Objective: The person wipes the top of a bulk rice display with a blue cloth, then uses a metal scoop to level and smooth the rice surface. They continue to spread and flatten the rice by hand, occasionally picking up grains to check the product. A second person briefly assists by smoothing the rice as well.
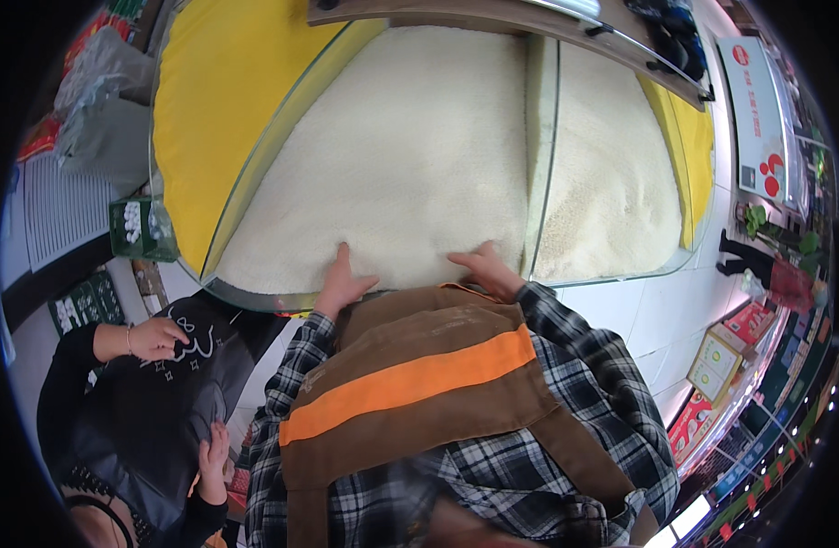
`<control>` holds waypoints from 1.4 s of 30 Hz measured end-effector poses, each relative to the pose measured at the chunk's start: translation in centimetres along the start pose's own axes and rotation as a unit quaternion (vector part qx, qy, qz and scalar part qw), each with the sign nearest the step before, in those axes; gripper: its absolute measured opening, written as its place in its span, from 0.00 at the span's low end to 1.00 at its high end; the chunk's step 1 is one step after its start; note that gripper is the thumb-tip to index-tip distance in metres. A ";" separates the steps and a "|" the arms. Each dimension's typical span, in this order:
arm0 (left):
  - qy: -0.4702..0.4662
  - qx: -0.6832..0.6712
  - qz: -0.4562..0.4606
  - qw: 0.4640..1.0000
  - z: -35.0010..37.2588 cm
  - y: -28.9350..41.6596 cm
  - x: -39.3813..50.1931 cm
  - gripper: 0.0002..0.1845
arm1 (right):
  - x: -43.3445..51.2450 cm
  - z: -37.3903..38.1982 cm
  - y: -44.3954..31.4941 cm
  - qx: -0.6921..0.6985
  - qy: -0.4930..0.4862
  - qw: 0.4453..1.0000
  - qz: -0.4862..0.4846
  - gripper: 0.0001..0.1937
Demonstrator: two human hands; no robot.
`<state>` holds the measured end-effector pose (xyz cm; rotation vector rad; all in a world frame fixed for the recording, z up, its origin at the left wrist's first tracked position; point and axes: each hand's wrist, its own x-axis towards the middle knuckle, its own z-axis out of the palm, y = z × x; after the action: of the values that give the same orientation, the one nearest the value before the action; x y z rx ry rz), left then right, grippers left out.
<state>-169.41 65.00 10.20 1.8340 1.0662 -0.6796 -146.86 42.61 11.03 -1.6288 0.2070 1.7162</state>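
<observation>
Before me is a glass-walled bin whose middle compartment holds a broad heap of white rice [419,151]. My left hand [342,281] reaches over the front edge onto the rice, its thumb spread toward the right. Farther right, my right hand [489,270] touches the same heap near the front, thumb pointing left. Both hands have fingers apart, and some fingertips look partly sunk in the grain. A glass divider [544,157] stands just right of my right hand. My brown apron [405,438] with an orange band is close to the bin's front glass.
Another heap of pale grain [608,178] fills the right compartment. Yellow cloth [220,116] lines the left side. A wooden shelf [515,20] overhangs the back. At my left stands a person in a black apron [166,404]. Green crates [142,229] sit beyond the left corner.
</observation>
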 end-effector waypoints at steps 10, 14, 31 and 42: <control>0.071 -0.107 0.001 0.992 -2.3 -0.9 -0.7 0.31 | -0.1 -1.2 -4.7 -0.264 0.210 0.904 -0.262 0.15; 0.258 -0.001 0.053 0.965 -2.7 -3.1 -2.3 0.18 | 4.1 0.5 -6.6 -0.156 0.285 0.842 -0.432 0.09; 0.373 -0.018 0.026 0.927 -1.3 -3.0 -3.0 0.11 | 9.3 0.2 -6.8 -0.189 0.250 0.885 -0.343 0.12; 0.399 -0.001 0.026 0.917 -1.7 -2.4 -2.9 0.09 | 9.9 0.1 -7.0 -0.166 0.235 0.889 -0.356 0.12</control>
<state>-172.88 65.95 12.19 2.1802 1.5058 0.1521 -141.84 51.53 4.61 -2.0157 -0.4402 0.8091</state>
